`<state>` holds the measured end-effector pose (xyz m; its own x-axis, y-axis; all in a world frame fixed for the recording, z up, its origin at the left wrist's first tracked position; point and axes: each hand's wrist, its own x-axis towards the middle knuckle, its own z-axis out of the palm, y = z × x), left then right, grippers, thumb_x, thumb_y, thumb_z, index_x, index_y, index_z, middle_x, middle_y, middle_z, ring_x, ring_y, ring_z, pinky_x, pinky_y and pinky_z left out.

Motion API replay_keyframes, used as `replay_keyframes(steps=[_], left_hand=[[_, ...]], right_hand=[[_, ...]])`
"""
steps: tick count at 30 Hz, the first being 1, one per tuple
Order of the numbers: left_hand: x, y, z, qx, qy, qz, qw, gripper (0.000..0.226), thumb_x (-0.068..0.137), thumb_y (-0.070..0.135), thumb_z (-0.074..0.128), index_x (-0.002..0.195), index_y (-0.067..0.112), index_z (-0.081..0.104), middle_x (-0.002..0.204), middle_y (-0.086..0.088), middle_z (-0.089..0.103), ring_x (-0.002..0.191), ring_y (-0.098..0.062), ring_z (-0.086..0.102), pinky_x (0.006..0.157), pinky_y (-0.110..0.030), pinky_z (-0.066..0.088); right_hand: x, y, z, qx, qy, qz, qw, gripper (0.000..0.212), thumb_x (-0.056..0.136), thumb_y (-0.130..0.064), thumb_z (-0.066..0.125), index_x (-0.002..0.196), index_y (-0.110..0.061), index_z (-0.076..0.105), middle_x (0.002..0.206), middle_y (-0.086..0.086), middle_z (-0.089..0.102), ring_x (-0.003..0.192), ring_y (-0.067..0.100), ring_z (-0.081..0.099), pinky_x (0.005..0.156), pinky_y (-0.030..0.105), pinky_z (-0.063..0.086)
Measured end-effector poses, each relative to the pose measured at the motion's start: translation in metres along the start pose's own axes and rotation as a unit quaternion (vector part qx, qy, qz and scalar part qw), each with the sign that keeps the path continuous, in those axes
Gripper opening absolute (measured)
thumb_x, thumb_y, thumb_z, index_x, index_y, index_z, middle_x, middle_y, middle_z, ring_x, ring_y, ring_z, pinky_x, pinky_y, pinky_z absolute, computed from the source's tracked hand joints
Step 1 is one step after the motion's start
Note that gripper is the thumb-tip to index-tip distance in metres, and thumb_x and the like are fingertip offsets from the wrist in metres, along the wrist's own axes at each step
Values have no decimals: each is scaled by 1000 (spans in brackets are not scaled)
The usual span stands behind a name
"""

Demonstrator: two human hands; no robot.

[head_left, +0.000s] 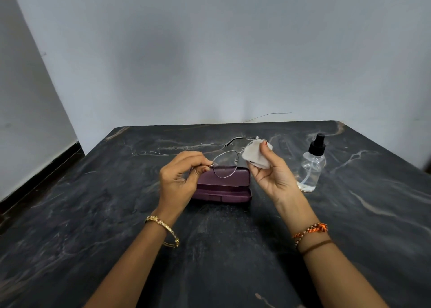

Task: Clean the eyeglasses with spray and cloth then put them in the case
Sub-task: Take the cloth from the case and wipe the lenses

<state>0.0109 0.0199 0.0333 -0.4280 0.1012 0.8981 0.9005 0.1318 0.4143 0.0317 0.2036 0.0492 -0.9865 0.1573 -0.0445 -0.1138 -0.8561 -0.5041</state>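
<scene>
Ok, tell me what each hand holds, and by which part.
Left hand pinches the eyeglasses at the frame's left end; right hand holds the cloth over the other lens.

A dark marbled surface (93, 214) with pale veins fills the lower half of the view, its far edge against a plain grey-white wall (210, 51) that meets a second wall (23, 97) in a corner at left, where a dark skirting strip (42, 174) runs along the bottom.
</scene>
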Motion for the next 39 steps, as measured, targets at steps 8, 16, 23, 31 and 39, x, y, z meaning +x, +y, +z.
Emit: replay_keyframes(steps=[8,16,23,31,39], left_hand=[[-2,0,2,-10,-5,2,1000,12,75,7,63,87,9,64,81,7,59,81,5,57,74,-10,47],[2,1,-1,1,7,-1,1000,18,74,-2,65,88,9,62,82,10,58,81,7,56,73,-10,47],[-3,4,4,12,-32,3,999,12,74,10,65,81,1,68,77,-2,61,79,0,57,74,-12,49],[3,2,-2,9,-2,-8,1000,11,76,5,65,87,7,63,79,2,59,81,7,56,73,-9,47],[5,1,-4,7,-10,1,1000,24,69,-9,66,87,8,63,80,1,59,80,7,56,72,-10,47]], right_hand=[[-3,-7,1,-189,-66,-53,978,15,65,-6,61,80,-5,62,62,0,72,62,10,69,59,21,58],[-3,-19,-4,-208,-53,-42,976,18,66,-14,62,81,-4,61,65,2,73,65,13,70,57,24,58],[-2,-2,0,-52,-8,-39,998,8,88,-13,53,83,-8,57,60,2,72,58,11,70,50,20,56],[0,-9,-3,-229,-73,-48,969,11,72,-5,59,82,-5,62,63,-1,73,63,8,69,58,19,57],[0,-12,-5,-160,-24,-34,986,13,89,-13,48,84,-6,58,62,1,73,61,12,70,55,21,57]])
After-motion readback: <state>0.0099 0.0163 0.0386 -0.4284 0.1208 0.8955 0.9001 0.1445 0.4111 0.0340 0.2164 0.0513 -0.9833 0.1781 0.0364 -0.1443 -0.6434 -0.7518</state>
